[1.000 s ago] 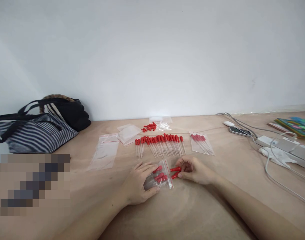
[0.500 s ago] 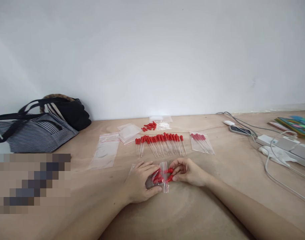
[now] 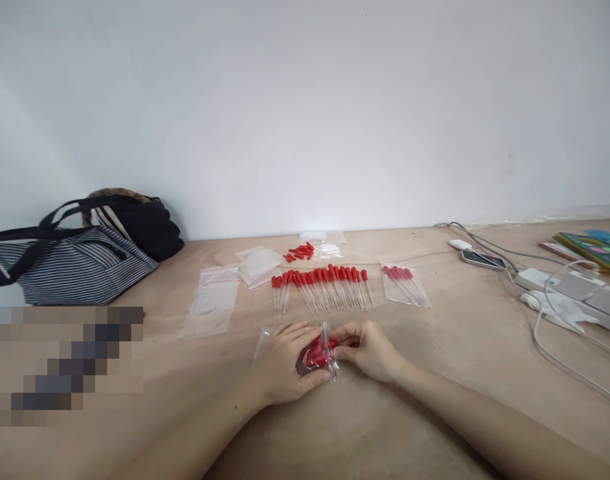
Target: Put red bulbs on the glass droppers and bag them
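A clear zip bag (image 3: pixel 329 369) lies at the front middle of the table, holding several droppers (image 3: pixel 315 353) whose red rubber bulbs show through the plastic. My left hand (image 3: pixel 285 360) rests over the bag, thumb and fingers closed round its near and far sides, covering much of it. At the bag's right-hand mouth, my right hand (image 3: pixel 367 350) has thumb and fingertips pinched on a red dropper bulb at the opening. The thin tubes of these droppers are hidden under my left hand.
Beyond my hands lies a row of droppers (image 3: pixel 325 287). A filled zip bag (image 3: pixel 407 287) sits right of it, flat zip bags (image 3: pixel 212 303) left. Loose red bulbs (image 3: pixel 299 252) and clear tubes (image 3: pixel 329 250) lie behind. A striped bag (image 3: pixel 85 267) stands left; a power strip (image 3: pixel 569 293) and cables are right.
My right hand has moved left against the bag's mouth. The red bulbs that stuck out past the opening are now mostly inside the bag. My left hand keeps its hold.
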{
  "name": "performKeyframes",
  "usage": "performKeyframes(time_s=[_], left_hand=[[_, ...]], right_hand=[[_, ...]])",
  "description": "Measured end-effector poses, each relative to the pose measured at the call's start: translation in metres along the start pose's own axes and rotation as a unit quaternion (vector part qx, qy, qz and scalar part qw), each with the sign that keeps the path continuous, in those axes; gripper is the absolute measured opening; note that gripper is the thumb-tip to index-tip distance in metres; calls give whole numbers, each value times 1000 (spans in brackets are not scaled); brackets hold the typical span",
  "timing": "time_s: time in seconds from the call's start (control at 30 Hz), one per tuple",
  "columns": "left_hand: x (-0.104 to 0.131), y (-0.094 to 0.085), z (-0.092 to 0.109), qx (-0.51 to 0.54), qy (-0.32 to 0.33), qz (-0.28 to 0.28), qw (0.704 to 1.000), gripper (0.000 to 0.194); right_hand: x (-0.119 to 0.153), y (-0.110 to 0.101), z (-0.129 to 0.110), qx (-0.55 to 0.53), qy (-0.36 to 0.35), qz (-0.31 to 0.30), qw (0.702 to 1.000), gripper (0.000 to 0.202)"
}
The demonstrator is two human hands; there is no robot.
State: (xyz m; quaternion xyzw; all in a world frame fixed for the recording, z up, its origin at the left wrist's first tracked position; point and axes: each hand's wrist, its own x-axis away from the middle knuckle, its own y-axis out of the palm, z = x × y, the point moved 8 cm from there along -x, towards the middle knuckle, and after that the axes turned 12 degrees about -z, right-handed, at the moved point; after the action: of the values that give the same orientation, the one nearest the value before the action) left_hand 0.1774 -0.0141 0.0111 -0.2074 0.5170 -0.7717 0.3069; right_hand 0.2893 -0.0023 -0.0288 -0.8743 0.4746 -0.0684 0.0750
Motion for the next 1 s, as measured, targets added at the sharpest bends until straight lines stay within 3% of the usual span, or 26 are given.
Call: performKeyframes(time_s=[0.13,0.27,0.33,0.53,0.63,0.83,1.0], left_hand=[[2,-2,-2,22,-22,0,1000,61],[4,-8,-13,51,-63,9,997,50],[4,-14,-24,56,-89,27,994,39],[6,-16,-50,83,-149,54,984,30],[8,-10,-50,130,-160,30,978,34],[6,8,-48,254,-159,-52,953,44],[-8,4,-46,257,-123,-17,958,39]], right_hand=[[6,5,-23,75,-72,-48,993,27],[14,-33,-13,141,8,74,987,20],[19,-40,-11,191,43,98,976,21],[20,-7,-24,297,29,73,952,23],[16,-2,-20,264,9,68,962,12],[7,-23,-7,112,-7,68,991,16],[2,-21,-10,79,-47,48,995,22]])
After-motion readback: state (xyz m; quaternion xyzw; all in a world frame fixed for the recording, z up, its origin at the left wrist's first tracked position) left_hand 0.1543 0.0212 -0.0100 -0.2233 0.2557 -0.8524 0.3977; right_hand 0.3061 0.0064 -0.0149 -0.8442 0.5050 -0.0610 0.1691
